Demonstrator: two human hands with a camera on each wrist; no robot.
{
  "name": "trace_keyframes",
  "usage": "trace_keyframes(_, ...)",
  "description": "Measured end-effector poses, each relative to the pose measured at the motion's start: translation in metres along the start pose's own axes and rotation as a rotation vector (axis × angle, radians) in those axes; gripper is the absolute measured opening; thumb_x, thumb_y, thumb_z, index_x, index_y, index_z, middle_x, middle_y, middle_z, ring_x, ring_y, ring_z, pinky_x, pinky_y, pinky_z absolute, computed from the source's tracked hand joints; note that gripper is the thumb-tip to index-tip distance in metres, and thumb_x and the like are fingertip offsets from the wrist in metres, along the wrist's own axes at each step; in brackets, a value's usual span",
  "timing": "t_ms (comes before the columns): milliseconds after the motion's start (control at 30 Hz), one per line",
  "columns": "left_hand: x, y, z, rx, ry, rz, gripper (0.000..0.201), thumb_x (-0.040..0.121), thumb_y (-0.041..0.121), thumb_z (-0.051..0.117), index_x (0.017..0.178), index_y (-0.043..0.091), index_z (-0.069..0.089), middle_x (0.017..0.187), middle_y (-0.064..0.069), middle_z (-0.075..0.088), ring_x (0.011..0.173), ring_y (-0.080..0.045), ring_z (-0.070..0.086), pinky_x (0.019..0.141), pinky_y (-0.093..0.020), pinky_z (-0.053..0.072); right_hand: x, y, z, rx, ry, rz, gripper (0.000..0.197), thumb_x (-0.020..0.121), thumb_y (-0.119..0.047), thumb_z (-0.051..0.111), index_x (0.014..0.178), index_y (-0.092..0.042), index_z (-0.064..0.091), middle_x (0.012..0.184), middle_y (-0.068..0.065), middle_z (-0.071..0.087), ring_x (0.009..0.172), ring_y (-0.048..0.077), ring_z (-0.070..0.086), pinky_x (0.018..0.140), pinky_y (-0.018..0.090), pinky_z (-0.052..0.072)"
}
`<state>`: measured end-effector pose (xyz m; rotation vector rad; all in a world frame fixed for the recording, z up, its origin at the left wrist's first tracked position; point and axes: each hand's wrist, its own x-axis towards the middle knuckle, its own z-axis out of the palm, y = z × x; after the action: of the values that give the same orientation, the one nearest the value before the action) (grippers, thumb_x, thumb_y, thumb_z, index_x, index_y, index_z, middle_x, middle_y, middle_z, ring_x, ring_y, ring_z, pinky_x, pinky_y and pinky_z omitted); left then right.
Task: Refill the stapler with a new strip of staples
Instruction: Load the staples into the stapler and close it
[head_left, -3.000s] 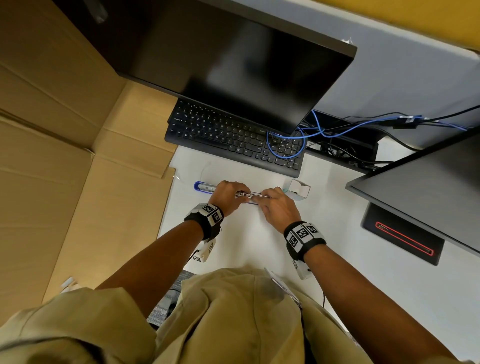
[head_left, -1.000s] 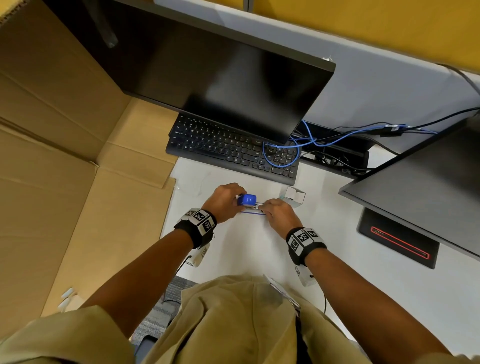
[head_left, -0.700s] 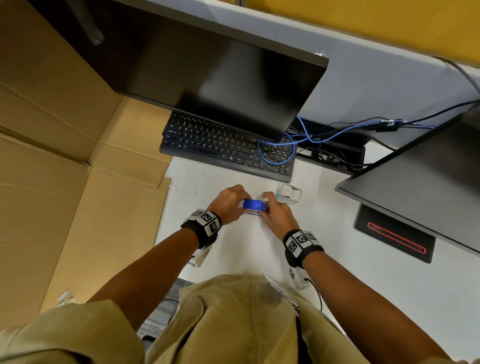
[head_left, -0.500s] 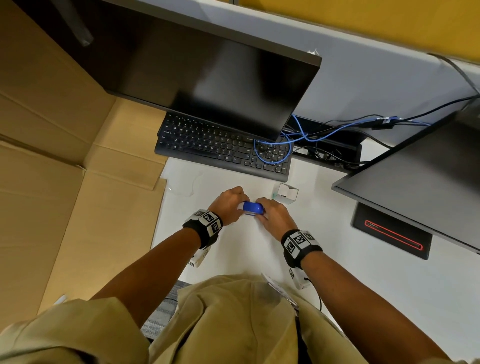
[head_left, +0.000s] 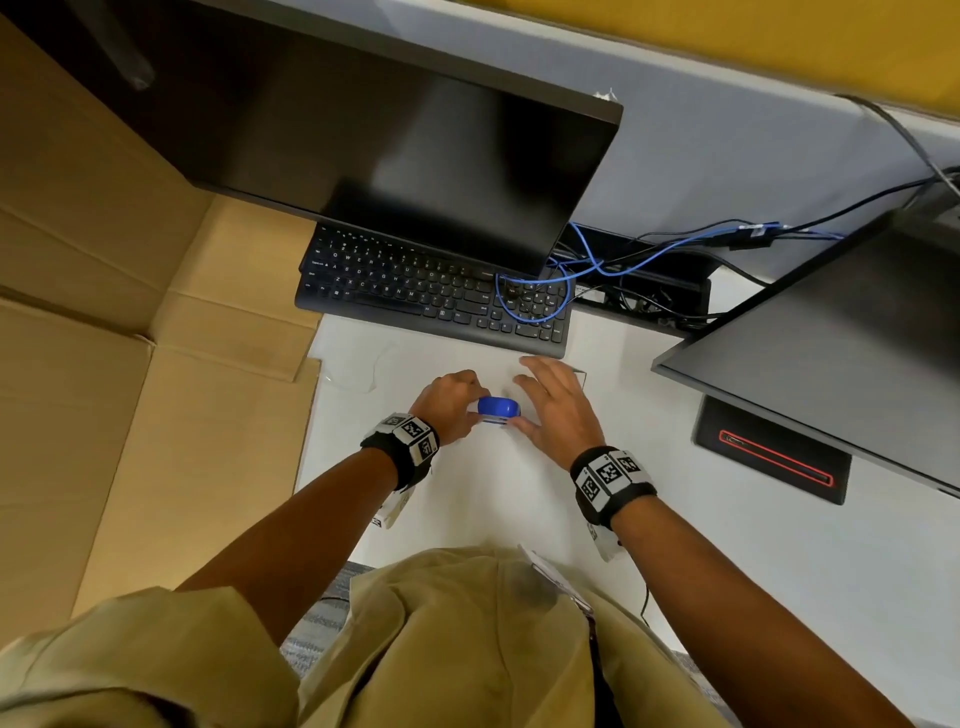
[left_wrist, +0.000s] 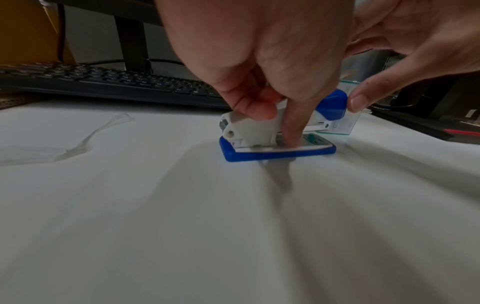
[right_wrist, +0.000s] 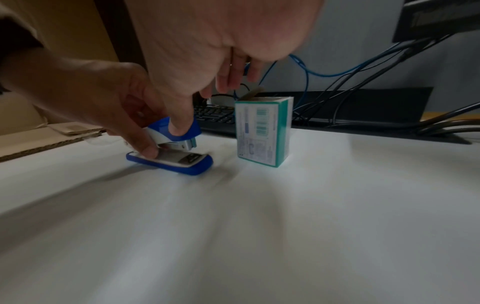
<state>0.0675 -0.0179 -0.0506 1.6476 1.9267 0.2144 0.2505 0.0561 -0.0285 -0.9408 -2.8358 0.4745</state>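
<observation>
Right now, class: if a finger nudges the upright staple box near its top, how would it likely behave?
The staple box stands on a narrow end, taller than wide, so it would probably tip rather than slide. It looks like thin card with an open top flap, so likely light. The white desk looks smooth, so a low push might slide it.

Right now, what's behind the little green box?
Behind the green box you can see the black keyboard and blue cables by the wall. The box covers whatever sits right behind it, and its insides don't show.
</observation>
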Motion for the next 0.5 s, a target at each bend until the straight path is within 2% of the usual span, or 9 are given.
trace_keyframes(133, 0.012, -0.001, -0.007, 0.01, -0.007, 0.005, 0.03, 0.082, 0.018, 0.068, 0.113, 0.016, 0.069, 0.105, -0.006, 0.064, 0.093, -0.025, 0.062, 0.082, -0.033, 0.051, -0.003, 0.013, -0.009, -0.063, 0.051, 0.051, 0.037, 0.077, -0.025, 0.078, 0.107, -0.007, 0.069, 0.131, 0.016, 0.057, 0.122, 0.035, 0.05, 0.109, 0.048, 0.037)
trace_keyframes(200, 0.018, -0.001, -0.01, 0.01, -0.002, -0.002, 0.029, 0.082, 0.019, 0.068, 0.111, 0.016, 0.07, 0.104, -0.006, 0.064, 0.093, -0.025, 0.061, 0.081, -0.031, 0.048, -0.004, 0.017, -0.014, -0.063, 0.078, 0.099, 0.035, 0.079, -0.021, 0.075, 0.11, -0.008, 0.067, 0.131, 0.015, 0.057, 0.123, 0.035, 0.049, 0.108, 0.047, 0.038)
trace_keyframes(333, 0.028, -0.002, -0.014, 0.014, 0.004, -0.023, 0.024, 0.082, 0.021, 0.068, 0.106, 0.017, 0.071, 0.101, -0.006, 0.064, 0.091, -0.025, 0.061, 0.079, -0.031, 0.047, -0.006, 0.023, -0.019, -0.044, 0.057, 0.216, 0.045, 0.081, -0.012, 0.072, 0.124, -0.008, 0.061, 0.13, 0.017, 0.058, 0.122, 0.036, 0.051, 0.104, 0.045, 0.041)
trace_keyframes(500, 0.035, 0.0, -0.016, 0.015, 0.013, -0.042, 0.027, 0.082, 0.02, 0.069, 0.109, 0.016, 0.07, 0.102, -0.007, 0.064, 0.092, -0.024, 0.06, 0.083, -0.034, 0.049, -0.006, 0.029, -0.018, 0.062, -0.011, 0.268, 0.054, 0.081, 0.012, 0.063, 0.131, -0.008, 0.056, 0.127, 0.014, 0.062, 0.116, 0.034, 0.056, 0.095, 0.041, 0.05)
